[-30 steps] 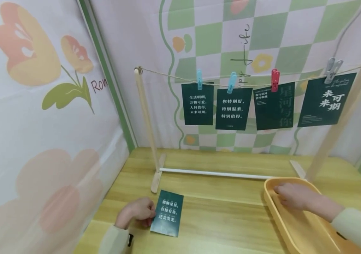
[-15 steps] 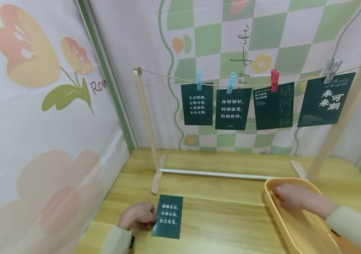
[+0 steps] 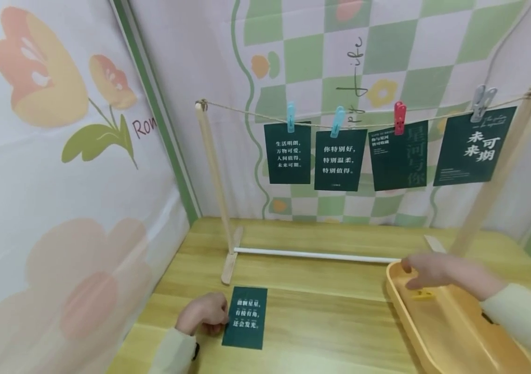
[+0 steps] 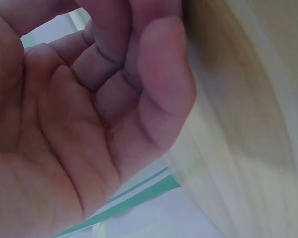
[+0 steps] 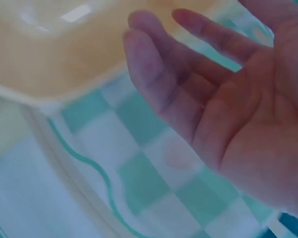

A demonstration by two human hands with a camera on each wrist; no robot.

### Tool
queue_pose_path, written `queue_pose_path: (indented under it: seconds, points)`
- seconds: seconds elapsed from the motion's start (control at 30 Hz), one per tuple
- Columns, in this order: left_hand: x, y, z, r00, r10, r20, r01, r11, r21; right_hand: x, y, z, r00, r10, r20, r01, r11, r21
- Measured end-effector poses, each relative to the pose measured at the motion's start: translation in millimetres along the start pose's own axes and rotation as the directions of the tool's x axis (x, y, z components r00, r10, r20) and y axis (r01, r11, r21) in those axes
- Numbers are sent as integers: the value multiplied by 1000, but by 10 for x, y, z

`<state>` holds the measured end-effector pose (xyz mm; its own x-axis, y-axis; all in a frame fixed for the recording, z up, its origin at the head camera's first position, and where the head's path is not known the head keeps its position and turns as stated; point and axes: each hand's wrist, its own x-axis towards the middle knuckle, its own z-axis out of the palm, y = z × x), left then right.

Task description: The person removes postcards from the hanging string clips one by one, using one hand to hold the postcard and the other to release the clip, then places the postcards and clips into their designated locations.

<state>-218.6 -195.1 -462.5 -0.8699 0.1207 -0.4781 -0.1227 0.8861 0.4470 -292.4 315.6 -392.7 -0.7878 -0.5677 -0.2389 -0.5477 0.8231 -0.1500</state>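
Note:
My left hand [image 3: 204,313] is by the left edge of a dark green card [image 3: 245,318] with white lettering, its fingertips pinching that edge close over the table. In the left wrist view the fingers [image 4: 161,74] are curled, and the card is out of sight. Over the far end of the orange-yellow tray [image 3: 403,324], my right hand [image 3: 431,270] has its thumb and forefinger apart. Below them, inside the tray, lies a yellow clothespin [image 3: 421,295]. The right wrist view has the right hand's fingers [image 5: 149,74] loosely bent, holding nothing.
Behind the hands stands a wooden frame [image 3: 214,171] with a white crossbar [image 3: 317,255]. From its string hang several green cards [image 3: 340,161], held by blue [image 3: 338,122], red [image 3: 400,118] and grey [image 3: 483,104] clothespins. A printed cloth wall [image 3: 83,234] rises at left.
My right hand has lifted slightly and its fingers have spread, bringing the yellow clothespin into view. The card by my left hand has shifted slightly toward me and straightened.

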Motion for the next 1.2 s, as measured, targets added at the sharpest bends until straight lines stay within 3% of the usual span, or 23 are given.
queue_pose_path:
  seconds: [0.2,0.33,0.5,0.63,0.77,0.87,1.0,1.1,1.2]
  points:
    - [-1,81,-19,997,38,-64,-37,999,5,-122,-217,-494,996,-20,-88,25,998,63]
    - [-26,139,-64,984,135,-114,-141,989,-50,-121,-391,-869,992,-14,-124,25,995,91]
    - [-58,250,-150,955,257,-147,-275,954,-121,-150,-576,-1181,978,-34,-207,41,999,29]
    - [-58,300,-224,931,295,-216,-329,934,-141,-156,-701,-1354,973,-33,-230,33,999,-1]
    - [-39,329,-325,891,319,-324,-383,910,-157,-162,-822,-1502,955,-40,-293,46,999,15]
    - [-26,379,-397,864,314,-393,-408,895,-180,-175,-900,-1596,920,-58,-388,70,997,18]
    - [2,489,-455,827,309,-470,-438,878,-193,-200,-977,-1723,850,-91,-519,101,995,-10]
    - [6,581,-484,779,312,-544,-468,867,-171,-191,-1034,-1844,790,-120,-602,119,992,-42]
    - [3,653,-524,731,314,-606,-498,852,-160,-172,-1123,-1972,743,-147,-653,141,988,-62]
